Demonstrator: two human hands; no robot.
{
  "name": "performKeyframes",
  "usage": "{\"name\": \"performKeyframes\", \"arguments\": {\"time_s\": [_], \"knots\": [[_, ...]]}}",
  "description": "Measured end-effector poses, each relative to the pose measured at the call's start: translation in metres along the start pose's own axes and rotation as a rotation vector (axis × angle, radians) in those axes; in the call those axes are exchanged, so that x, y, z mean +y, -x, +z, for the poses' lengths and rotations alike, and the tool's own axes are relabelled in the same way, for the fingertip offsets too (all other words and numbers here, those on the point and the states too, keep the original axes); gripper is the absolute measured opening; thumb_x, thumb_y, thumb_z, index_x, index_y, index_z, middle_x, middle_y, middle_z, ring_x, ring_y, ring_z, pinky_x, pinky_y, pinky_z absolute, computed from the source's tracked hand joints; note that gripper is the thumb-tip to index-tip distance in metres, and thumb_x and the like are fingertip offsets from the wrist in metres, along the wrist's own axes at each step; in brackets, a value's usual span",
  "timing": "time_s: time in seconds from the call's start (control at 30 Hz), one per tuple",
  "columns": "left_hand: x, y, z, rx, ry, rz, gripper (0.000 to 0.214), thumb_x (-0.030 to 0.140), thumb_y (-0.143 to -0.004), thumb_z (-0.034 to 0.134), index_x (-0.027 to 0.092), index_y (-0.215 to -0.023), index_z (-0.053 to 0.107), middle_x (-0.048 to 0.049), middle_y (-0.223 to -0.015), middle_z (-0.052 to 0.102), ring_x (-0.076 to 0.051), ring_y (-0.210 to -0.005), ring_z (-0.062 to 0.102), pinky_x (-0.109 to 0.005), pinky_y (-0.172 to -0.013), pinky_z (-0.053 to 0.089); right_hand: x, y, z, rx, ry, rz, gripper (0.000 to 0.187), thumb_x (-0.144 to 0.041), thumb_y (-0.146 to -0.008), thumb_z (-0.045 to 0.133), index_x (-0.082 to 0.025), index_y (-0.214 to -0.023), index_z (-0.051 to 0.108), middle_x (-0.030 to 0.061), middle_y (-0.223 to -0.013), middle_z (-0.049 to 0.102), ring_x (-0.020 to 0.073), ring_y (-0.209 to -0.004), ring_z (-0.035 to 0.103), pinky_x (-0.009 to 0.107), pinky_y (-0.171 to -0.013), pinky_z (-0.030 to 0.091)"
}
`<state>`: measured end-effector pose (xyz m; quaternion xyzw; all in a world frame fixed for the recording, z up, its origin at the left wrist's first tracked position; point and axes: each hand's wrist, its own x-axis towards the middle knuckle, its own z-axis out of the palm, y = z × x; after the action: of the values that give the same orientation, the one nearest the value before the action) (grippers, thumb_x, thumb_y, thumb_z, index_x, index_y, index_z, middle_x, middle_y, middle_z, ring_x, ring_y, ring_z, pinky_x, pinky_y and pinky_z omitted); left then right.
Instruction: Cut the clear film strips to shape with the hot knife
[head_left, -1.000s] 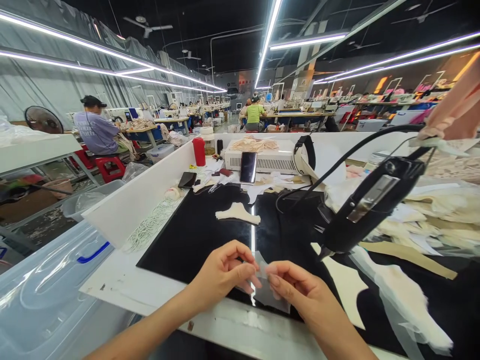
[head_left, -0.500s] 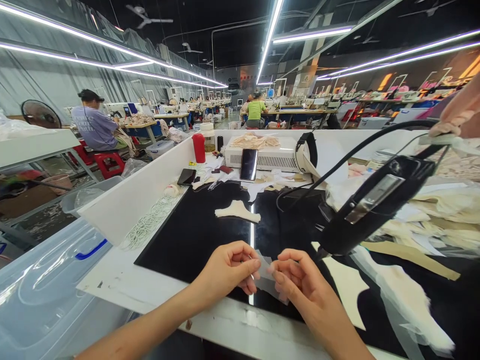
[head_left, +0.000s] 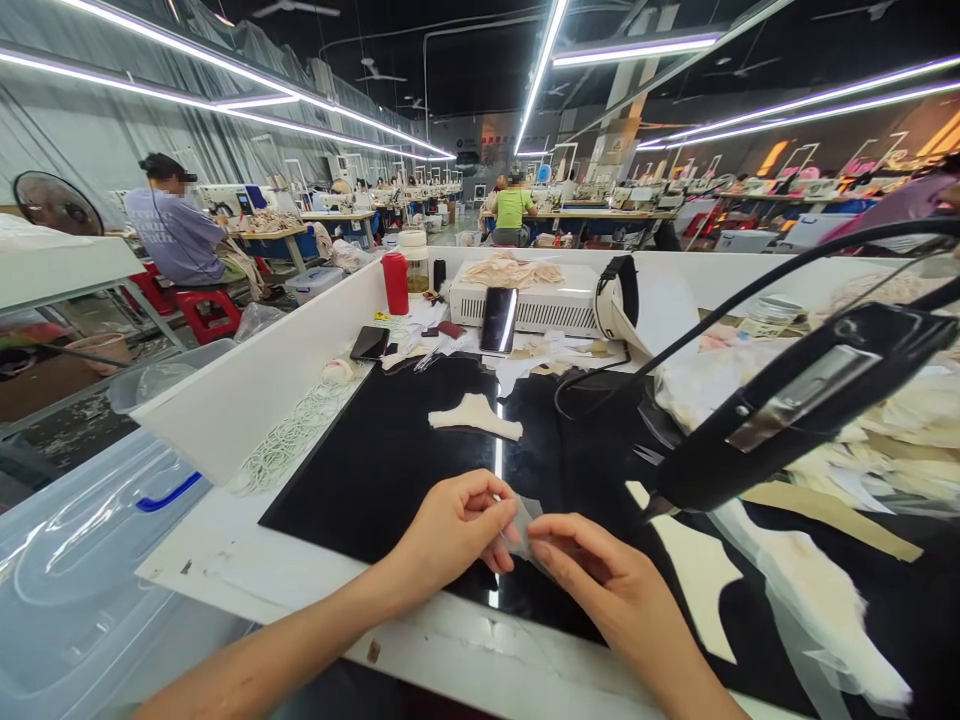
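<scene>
Both my hands meet over the near edge of a glossy black work surface [head_left: 390,460]. My left hand [head_left: 450,530] pinches one side of a small clear film piece [head_left: 525,520] between thumb and fingers. My right hand [head_left: 600,580] pinches the other side of the same film. A black hand-held tool [head_left: 795,400] with a cable hangs just right of my right hand, its tip pointing down-left. A cream fabric cut-out [head_left: 476,415] lies on the black surface beyond my hands.
Cream fabric pieces [head_left: 810,590] and strips lie at the right. Farther back are a white box machine [head_left: 532,305], a phone [head_left: 499,320], a red bottle [head_left: 395,283] and white elastic loops [head_left: 292,435]. A clear lidded bin [head_left: 82,580] stands at the left. Other people sit at distant tables.
My hands stay pinched on the film, which now looks more bunched between my fingertips. The other person's hand at the top right has left the view, and the camera has shifted slightly.
</scene>
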<state>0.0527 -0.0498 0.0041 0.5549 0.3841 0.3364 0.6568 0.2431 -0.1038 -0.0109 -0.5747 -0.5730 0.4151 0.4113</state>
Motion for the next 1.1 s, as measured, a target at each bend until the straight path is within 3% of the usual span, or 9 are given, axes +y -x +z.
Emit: {"name": "performKeyframes", "arguments": {"time_s": [0.17,0.33,0.57,0.7,0.93,1.1], "knots": [[0.001,-0.002,-0.001,0.009,-0.034,0.005,0.029,0.046,-0.091,0.068,0.017,-0.091,0.063,0.0002,-0.073,0.067,-0.010,-0.051,0.061,-0.022,-0.053,0.051,-0.003,-0.004,-0.001,0.063,0.075,-0.039,0.022,-0.048,-0.087,0.067,-0.029,-0.086,0.079,0.0024,-0.083,0.074,0.0213,-0.074,0.065,0.030,-0.070,0.051],[0.002,-0.003,-0.005,0.032,-0.214,0.010,0.023,0.042,-0.094,0.062,0.019,-0.094,0.064,0.0035,-0.074,0.063,-0.010,-0.053,0.059,-0.022,-0.054,0.050,-0.001,-0.012,-0.005,0.075,0.234,-0.144,0.020,-0.040,-0.095,0.061,-0.031,-0.093,0.079,0.0017,-0.091,0.076,0.0208,-0.083,0.070,0.029,-0.075,0.052],[0.001,-0.002,-0.009,0.098,-0.795,0.176,0.011,0.028,-0.098,0.058,0.025,-0.106,0.065,0.0057,-0.079,0.065,-0.013,-0.069,0.061,-0.024,-0.067,0.044,0.015,-0.015,-0.001,0.106,0.467,-0.440,0.022,-0.029,-0.103,0.052,-0.028,-0.107,0.074,0.0008,-0.094,0.075,0.0171,-0.084,0.071,0.027,-0.074,0.056],[-0.004,-0.002,-0.008,0.106,-1.015,0.186,0.011,0.022,-0.098,0.061,0.024,-0.109,0.061,0.0061,-0.082,0.066,-0.013,-0.067,0.062,-0.025,-0.065,0.042,0.023,-0.015,0.001,0.162,0.661,-0.581,0.023,-0.028,-0.105,0.049,-0.024,-0.109,0.072,0.0022,-0.093,0.075,0.0185,-0.079,0.068,0.031,-0.072,0.055],[-0.008,-0.004,-0.007,0.093,-1.340,0.284,0.007,0.026,-0.100,0.063,0.022,-0.100,0.057,0.0049,-0.083,0.065,-0.015,-0.069,0.066,-0.027,-0.060,0.041,0.025,-0.016,0.003,0.157,0.789,-0.662,0.025,-0.024,-0.106,0.048,-0.020,-0.101,0.072,0.0038,-0.086,0.073,0.0184,-0.072,0.062,0.034,-0.069,0.048],[-0.011,-0.003,-0.009,0.098,-1.383,0.344,0.011,0.027,-0.100,0.064,0.022,-0.095,0.055,0.0049,-0.083,0.064,-0.015,-0.069,0.064,-0.028,-0.061,0.042,0.025,-0.017,0.004,0.160,0.792,-0.675,0.027,-0.025,-0.107,0.047,-0.019,-0.099,0.073,0.0038,-0.084,0.072,0.0182,-0.070,0.060,0.034,-0.068,0.044]]}}
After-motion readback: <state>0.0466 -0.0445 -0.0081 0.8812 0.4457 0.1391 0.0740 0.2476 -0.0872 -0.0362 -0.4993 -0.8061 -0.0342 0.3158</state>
